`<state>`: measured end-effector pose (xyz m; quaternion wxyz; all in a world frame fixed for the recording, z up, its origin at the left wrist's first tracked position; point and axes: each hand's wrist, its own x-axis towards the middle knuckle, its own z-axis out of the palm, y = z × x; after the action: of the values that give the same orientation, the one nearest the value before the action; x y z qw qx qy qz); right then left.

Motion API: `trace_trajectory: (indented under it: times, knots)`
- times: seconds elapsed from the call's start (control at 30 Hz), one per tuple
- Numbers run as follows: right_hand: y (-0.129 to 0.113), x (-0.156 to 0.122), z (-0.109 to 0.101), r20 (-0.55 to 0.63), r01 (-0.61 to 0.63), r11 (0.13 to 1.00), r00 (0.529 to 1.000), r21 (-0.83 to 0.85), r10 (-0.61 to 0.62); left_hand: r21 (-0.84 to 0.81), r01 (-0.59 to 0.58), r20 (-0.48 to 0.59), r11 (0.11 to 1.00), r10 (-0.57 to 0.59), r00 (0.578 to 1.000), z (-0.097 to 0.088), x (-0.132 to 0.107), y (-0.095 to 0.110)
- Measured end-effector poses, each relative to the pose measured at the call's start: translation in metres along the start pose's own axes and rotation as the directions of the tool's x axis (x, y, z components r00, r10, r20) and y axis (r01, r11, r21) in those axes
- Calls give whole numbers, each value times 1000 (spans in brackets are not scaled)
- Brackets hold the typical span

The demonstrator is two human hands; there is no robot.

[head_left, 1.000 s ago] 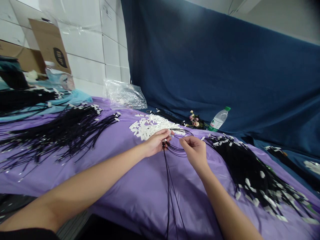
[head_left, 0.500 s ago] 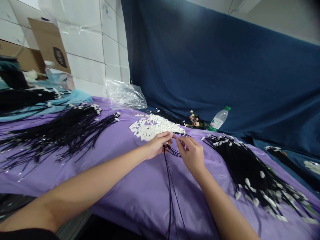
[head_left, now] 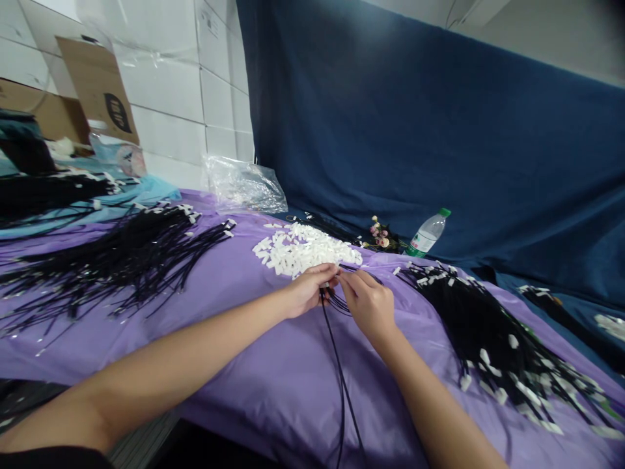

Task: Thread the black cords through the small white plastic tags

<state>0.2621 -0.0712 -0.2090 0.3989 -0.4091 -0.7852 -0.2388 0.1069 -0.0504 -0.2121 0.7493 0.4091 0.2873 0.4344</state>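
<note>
Now pinched together — left hand [head_left: 307, 291] and right hand [head_left: 368, 301] both gripping the black cords [head_left: 342, 384] beside the white clips [head_left: 303, 249], fingertips touching where a second ago apart — cords drawn taut over the purple cloth [head_left: 244, 339].

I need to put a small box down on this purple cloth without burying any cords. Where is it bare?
The widest bare purple cloth lies between the left cord pile and the cords trailing from the left hand and right hand. A narrower strip runs between the right forearm and the right cord pile. Around the white pieces it is crowded.
</note>
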Motion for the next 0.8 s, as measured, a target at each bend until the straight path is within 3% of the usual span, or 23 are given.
trace_trajectory:
  times: [0.27, 0.43, 0.5, 0.57, 0.63, 0.7, 0.8]
  knots:
    - [3, 4, -3, 37, -103, 993, 994, 52, 101, 25, 23, -39, 999, -22, 999, 1, 3, 2]
    - [-1, 10, -14, -161, -3, 1000, 987, -8, 2, -106, -11, -91, 994, 1, 996, -2, 3, 10]
    - [-5, 10, -18, -172, 55, 998, 984, 11, -52, -203, -20, -119, 979, -4, 993, -5, 5, 13]
    - [-9, 8, -20, -71, 105, 990, 993, 90, -99, -273, -42, -145, 961, 2, 989, -9, 9, 16]
    - [-13, 6, -19, 88, 74, 982, 992, 171, -90, -309, -65, -156, 949, 16, 988, -13, 13, 18]
    - [-17, 3, -15, 241, -53, 972, 970, 229, -4, -346, -75, -159, 935, 20, 987, -16, 16, 20]
    - [-21, 0, -7, 430, -317, 885, 890, 342, 153, -391, -83, -159, 917, 21, 987, -17, 19, 22]
